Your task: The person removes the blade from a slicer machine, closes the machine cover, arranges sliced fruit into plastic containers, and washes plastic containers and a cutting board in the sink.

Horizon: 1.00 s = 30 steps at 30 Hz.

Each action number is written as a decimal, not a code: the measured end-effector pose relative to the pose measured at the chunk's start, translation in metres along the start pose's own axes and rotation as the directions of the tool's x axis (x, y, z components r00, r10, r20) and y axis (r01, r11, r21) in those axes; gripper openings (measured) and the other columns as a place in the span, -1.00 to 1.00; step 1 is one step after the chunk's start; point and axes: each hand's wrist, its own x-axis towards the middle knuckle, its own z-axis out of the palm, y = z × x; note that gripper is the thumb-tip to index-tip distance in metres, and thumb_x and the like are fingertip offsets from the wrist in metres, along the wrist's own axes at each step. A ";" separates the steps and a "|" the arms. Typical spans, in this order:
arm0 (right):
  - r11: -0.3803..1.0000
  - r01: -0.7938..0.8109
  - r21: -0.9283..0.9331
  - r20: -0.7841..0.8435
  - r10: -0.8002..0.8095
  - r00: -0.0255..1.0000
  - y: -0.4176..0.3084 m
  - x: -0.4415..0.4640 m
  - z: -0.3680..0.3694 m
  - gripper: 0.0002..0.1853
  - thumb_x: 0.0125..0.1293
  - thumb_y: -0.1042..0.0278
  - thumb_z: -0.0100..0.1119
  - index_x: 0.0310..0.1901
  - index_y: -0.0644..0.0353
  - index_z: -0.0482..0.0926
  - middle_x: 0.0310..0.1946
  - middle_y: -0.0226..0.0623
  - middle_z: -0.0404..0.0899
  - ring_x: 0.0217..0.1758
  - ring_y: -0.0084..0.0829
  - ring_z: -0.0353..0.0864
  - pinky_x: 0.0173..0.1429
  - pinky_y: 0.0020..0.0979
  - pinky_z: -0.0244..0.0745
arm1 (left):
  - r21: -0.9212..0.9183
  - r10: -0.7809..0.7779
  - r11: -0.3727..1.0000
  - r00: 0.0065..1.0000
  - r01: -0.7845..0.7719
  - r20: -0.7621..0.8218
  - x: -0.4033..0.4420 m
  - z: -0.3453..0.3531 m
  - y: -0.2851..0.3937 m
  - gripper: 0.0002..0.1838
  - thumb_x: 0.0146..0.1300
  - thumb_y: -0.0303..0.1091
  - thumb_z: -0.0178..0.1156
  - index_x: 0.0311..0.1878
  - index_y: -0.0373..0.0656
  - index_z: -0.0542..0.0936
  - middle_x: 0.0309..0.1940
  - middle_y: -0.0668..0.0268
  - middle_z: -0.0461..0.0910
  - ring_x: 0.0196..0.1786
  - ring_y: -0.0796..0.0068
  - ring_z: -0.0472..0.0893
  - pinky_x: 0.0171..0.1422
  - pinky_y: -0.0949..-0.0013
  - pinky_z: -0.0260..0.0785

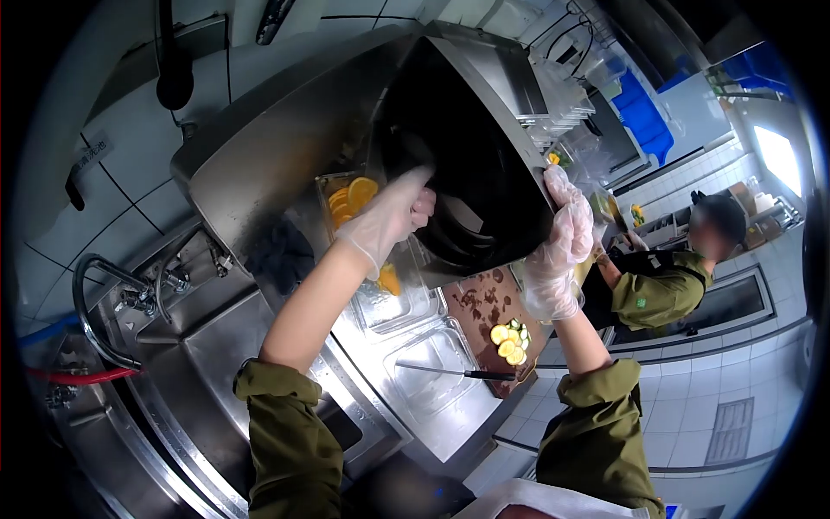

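Box (277, 130): set at the centre, spreading towards 10 o'clock; steel-sided, its dark mouth (471, 151) turned to the camera; its position is described by clock hours around the mouth from here on.
Handling: judged bulky, stiff and fairly heavy; smooth walls may prove slippery under thin gloves, more so if wet; little fragility is expected.
Hold: best taken by the rim (497, 99), where fingers can be hooked over; the broad flat side offers little to be gripped.
Right hand (566, 229): at 4 o'clock; gloved, fingers bent and closed over the rim; forearm raised steeply from below, wrist roughly in line.
Left hand (389, 216): at 8 o'clock, in front of the mouth's near edge; gloved, some fingers curled in, the upward-pointing part blurred; how far it is closed, and whether anything is held, cannot be told; forearm slanted up towards 1 o'clock.
Orange slices (352, 197): at 9 o'clock, in a clear tub, partly hidden by the left hand.
Board (484, 303): at 6 o'clock, brown and wet-looking; yellow and green slices (510, 339) are gathered on it.
Knife (488, 375): farther out at 6 o'clock; blade laid over a clear lid-like tray (424, 356), handle reaching over the board.
Sink (220, 355): at 8 o'clock; a curved tap (82, 298) is seen beyond.
Co-worker (661, 290): at 4 o'clock, well apart; olive sleeve seen.
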 end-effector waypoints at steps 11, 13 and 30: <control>0.997 -0.027 0.075 -0.100 0.035 0.994 -0.006 0.003 0.008 -0.68 0.29 0.42 -0.13 -0.13 0.48 0.55 -0.13 0.02 0.57 0.02 -0.12 0.54 0.23 -0.22 0.31 | 0.746 0.531 0.579 0.847 -0.329 -0.039 0.035 0.006 -0.016 -0.42 0.27 0.07 0.04 -0.15 -0.43 0.46 -0.37 0.04 0.47 -0.24 0.23 0.45 -0.14 0.29 0.23; 0.998 -0.055 0.044 -0.058 0.057 0.997 -0.007 0.003 0.003 -0.68 0.30 0.42 -0.13 -0.11 0.47 0.55 -0.10 0.00 0.56 0.05 -0.13 0.53 0.24 -0.23 0.30 | 0.733 0.456 0.610 0.890 -0.300 -0.015 0.028 -0.001 -0.019 -0.40 0.25 0.08 0.05 -0.16 -0.46 0.49 -0.31 -0.05 0.55 -0.14 0.14 0.55 -0.02 0.23 0.32; 0.993 -0.093 0.075 -0.091 0.099 0.991 -0.009 0.004 0.006 -0.65 0.30 0.33 -0.14 -0.15 0.43 0.58 -0.11 0.00 0.58 0.05 -0.16 0.54 0.22 -0.25 0.32 | 0.387 0.632 0.638 0.740 -0.666 0.231 -0.026 -0.062 -0.045 -0.64 0.22 -0.69 -0.05 0.10 -0.29 0.37 0.06 0.14 0.38 0.22 0.26 0.42 0.38 0.38 0.18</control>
